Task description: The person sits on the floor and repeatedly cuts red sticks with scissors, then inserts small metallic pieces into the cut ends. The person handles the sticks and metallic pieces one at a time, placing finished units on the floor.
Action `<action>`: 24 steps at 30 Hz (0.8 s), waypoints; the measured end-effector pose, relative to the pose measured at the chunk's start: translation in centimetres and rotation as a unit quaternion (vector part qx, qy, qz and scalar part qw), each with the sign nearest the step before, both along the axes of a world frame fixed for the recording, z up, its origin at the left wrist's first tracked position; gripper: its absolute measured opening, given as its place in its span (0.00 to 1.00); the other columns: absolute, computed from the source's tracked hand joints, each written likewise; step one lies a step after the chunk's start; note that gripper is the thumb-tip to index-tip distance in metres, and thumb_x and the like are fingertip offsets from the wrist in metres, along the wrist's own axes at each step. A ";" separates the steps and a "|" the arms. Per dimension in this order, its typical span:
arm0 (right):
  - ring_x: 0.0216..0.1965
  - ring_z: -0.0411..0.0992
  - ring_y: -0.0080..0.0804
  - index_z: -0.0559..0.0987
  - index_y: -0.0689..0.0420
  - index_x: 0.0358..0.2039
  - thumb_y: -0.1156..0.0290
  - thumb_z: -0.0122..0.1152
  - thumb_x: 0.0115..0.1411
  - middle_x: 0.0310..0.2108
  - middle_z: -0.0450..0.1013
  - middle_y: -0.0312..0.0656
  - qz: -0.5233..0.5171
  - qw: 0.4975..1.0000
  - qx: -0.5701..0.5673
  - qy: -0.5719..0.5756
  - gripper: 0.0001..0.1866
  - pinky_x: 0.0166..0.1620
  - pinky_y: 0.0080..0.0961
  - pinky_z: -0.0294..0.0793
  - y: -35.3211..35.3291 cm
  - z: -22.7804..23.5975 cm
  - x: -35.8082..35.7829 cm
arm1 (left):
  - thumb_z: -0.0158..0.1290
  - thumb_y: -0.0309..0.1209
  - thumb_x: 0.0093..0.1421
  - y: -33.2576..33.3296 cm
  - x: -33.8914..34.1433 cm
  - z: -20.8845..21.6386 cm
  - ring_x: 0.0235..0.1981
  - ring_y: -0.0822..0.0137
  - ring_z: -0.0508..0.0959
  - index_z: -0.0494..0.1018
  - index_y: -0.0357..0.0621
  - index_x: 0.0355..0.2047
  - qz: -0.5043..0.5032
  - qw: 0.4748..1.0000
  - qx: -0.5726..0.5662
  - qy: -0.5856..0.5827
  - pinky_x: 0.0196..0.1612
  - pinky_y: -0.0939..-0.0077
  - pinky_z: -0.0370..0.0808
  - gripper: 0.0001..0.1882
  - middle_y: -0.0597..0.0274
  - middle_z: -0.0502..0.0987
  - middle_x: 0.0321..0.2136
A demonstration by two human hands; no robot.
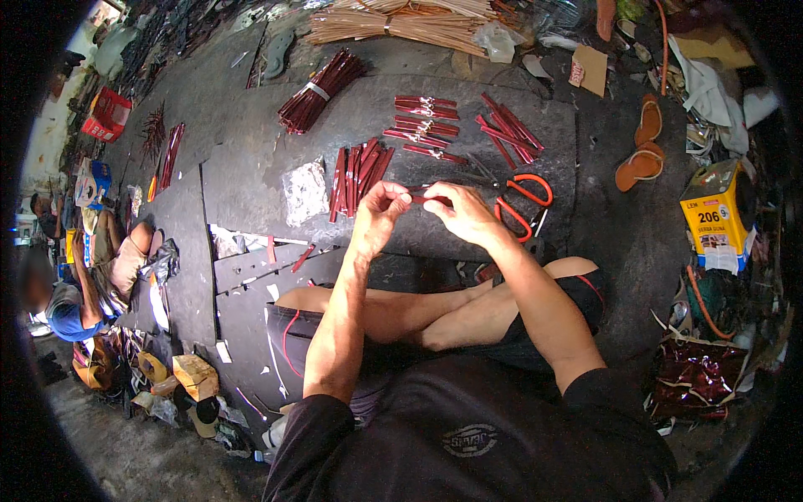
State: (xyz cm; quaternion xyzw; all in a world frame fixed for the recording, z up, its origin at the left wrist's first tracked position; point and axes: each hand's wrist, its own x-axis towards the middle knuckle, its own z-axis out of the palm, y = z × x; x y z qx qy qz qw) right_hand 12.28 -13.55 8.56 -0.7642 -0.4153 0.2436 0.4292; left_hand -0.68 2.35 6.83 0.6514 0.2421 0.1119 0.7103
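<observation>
Over the dark work surface (242, 134) my left hand (378, 216) and my right hand (460, 213) are close together, fingertips pinched on a short dark red strip (418, 198) stretched between them. Just beyond my left hand lies a pile of glossy dark red strips (360, 171). Beside that pile is a clear plastic bag (306, 191) of small shiny pieces. Farther off, several red strips with silvery fittings (425, 125) lie in a row. Scissors (527, 194) with orange handles rest by my right hand, partly behind it.
A tied bundle of red strips (319, 90) and loose red strips (512, 130) lie farther away. Pale long strips (393, 25) are stacked at the back. Sandals (642, 163) and a yellow box (715, 213) are at right. Another person (75, 309) sits at far left.
</observation>
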 end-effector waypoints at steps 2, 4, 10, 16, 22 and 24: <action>0.26 0.75 0.31 0.79 0.60 0.35 0.65 0.60 0.61 0.27 0.77 0.42 -0.028 0.999 -0.039 0.004 0.11 0.34 0.31 0.73 0.1 -0.2 -0.4 | 0.59 0.32 0.62 -0.6 0.0 -0.2 0.32 0.75 0.75 0.74 0.41 0.39 0.011 1.000 0.006 -0.008 0.40 0.78 0.72 0.09 0.68 0.77 0.29; 0.25 0.74 0.27 0.80 0.60 0.33 0.64 0.60 0.61 0.26 0.77 0.41 -0.043 0.996 -0.062 0.039 0.11 0.32 0.30 0.72 -0.2 -0.3 -0.3 | 0.59 0.31 0.62 -0.8 -0.1 -0.3 0.31 0.74 0.75 0.75 0.41 0.39 0.007 1.000 0.022 0.015 0.39 0.78 0.73 0.09 0.67 0.77 0.28; 0.29 0.76 0.25 0.79 0.62 0.38 0.71 0.62 0.61 0.29 0.77 0.40 -0.097 0.944 -0.084 0.303 0.08 0.30 0.24 0.75 -3.3 -2.0 2.5 | 0.60 0.31 0.61 1.1 -1.3 -3.7 0.30 0.74 0.78 0.76 0.40 0.37 0.084 0.993 -0.041 0.074 0.37 0.79 0.76 0.09 0.64 0.79 0.28; 0.27 0.75 0.23 0.77 0.62 0.38 0.74 0.60 0.61 0.27 0.76 0.39 -0.196 0.940 -0.063 0.272 0.07 0.30 0.23 0.75 -3.1 -5.7 2.8 | 0.59 0.29 0.61 0.5 -0.4 -5.1 0.29 0.74 0.77 0.77 0.39 0.42 0.101 0.984 0.024 0.147 0.33 0.80 0.75 0.11 0.63 0.79 0.28; 0.25 0.73 0.23 0.74 0.65 0.37 0.79 0.61 0.60 0.28 0.75 0.42 -0.215 0.955 -0.045 0.198 0.06 0.27 0.21 0.75 -1.9 -8.0 3.3 | 0.57 0.33 0.61 1.1 -0.1 -4.8 0.32 0.67 0.80 0.78 0.41 0.43 0.135 0.936 0.253 0.205 0.40 0.71 0.74 0.12 0.55 0.81 0.31; 0.25 0.73 0.23 0.73 0.64 0.37 0.79 0.61 0.60 0.27 0.75 0.42 -0.217 0.956 -0.042 0.195 0.07 0.26 0.21 0.74 -1.6 -7.7 3.1 | 0.58 0.32 0.59 1.2 0.2 -5.3 0.31 0.61 0.79 0.78 0.42 0.41 0.161 0.943 0.268 0.116 0.39 0.69 0.74 0.11 0.54 0.81 0.30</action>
